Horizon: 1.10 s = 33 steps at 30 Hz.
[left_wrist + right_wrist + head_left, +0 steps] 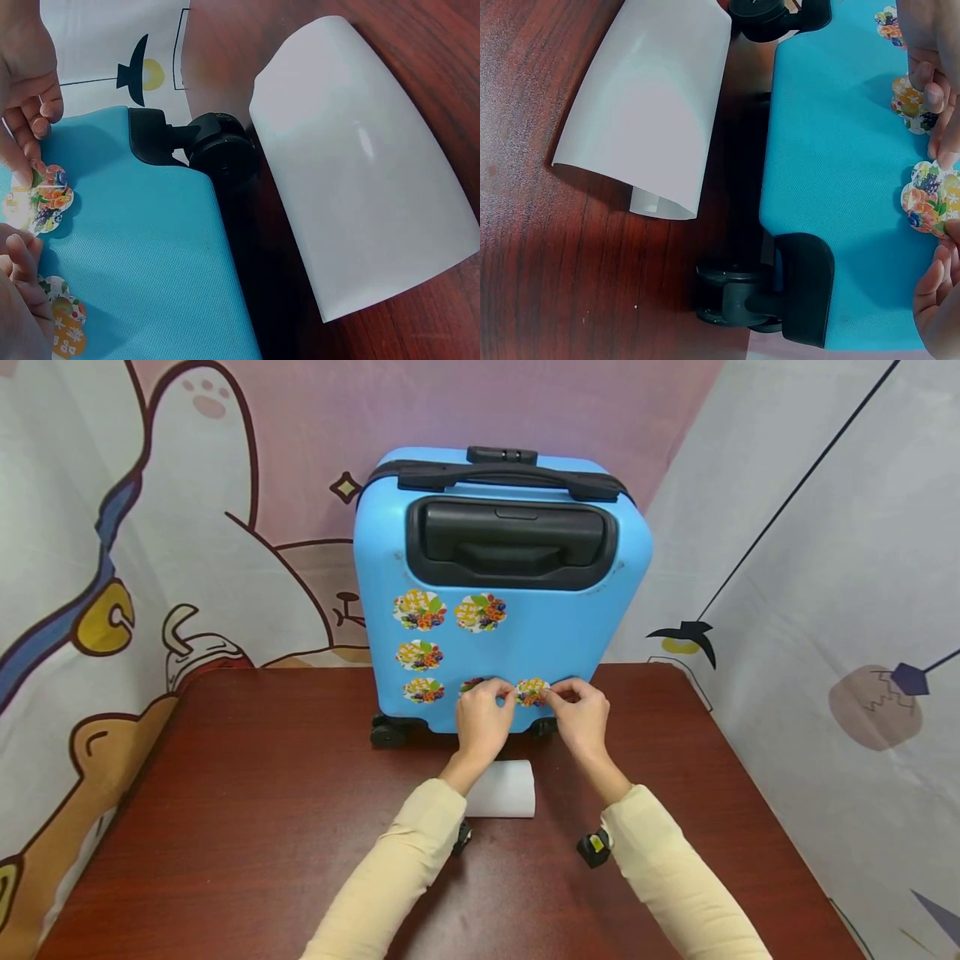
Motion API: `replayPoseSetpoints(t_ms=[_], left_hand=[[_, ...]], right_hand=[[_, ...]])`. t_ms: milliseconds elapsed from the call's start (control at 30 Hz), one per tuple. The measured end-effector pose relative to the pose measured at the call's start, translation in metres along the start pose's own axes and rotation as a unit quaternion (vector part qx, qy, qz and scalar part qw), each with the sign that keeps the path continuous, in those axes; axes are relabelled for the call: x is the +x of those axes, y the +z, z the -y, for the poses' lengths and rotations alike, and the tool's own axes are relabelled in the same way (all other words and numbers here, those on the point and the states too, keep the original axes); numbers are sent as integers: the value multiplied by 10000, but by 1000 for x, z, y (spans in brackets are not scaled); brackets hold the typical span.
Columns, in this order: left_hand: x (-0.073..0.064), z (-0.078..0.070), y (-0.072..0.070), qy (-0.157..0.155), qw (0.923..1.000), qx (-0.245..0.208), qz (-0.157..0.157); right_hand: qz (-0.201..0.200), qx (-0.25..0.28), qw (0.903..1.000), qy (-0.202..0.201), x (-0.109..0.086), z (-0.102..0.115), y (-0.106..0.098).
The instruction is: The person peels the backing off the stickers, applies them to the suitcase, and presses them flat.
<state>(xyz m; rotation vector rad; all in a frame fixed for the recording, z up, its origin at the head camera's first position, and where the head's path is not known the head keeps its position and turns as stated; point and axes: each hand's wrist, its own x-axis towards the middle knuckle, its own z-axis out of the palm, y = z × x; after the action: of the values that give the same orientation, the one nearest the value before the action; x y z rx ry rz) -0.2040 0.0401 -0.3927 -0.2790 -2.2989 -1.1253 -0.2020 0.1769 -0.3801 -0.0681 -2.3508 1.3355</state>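
Observation:
A light-blue suitcase (540,635) stands upright on the table, its black retracted handle at the top. Against its lower front, a round-lobed fruit sticker (532,692) is held between two hands. The left hand (482,720) pinches the sticker's left edge with thumb and finger, and the right hand (583,718) pinches its right edge. Whether the sticker's back touches the suitcase I cannot tell. Several similar stickers are on the suitcase front, among them an upper one (481,612) and a lower-left one (423,690). Another sticker (67,319) is partly hidden behind the left hand.
A curled white sheet (510,789) lies on the brown table (262,827) in front of the suitcase, partly beneath the left forearm. Black caster wheels (387,733) support the suitcase. A printed cartoon cloth (300,435) hangs behind and around the table.

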Motion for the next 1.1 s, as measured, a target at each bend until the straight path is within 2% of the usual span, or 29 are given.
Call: replayPoseSetpoints(t_ms=[433,700,933,1033,1100], left_hand=[[-2,4,5,111,9994,-5,-328],[-3,5,5,174,9992,39,-350],[-7,9,2,176,9994,-236,-187],[-9,12,-1,97,9983,-579,49],[-9,14,-3,-13,9952,-921,328]], right_hand=[[-202,-75,9997,-63,0,-2,4],[-247,-56,9995,-162,-1,-4,1],[82,138,9998,-136,-3,-9,-3],[329,391,9987,-43,-4,-10,-5],[506,618,9968,39,-4,-10,-5]])
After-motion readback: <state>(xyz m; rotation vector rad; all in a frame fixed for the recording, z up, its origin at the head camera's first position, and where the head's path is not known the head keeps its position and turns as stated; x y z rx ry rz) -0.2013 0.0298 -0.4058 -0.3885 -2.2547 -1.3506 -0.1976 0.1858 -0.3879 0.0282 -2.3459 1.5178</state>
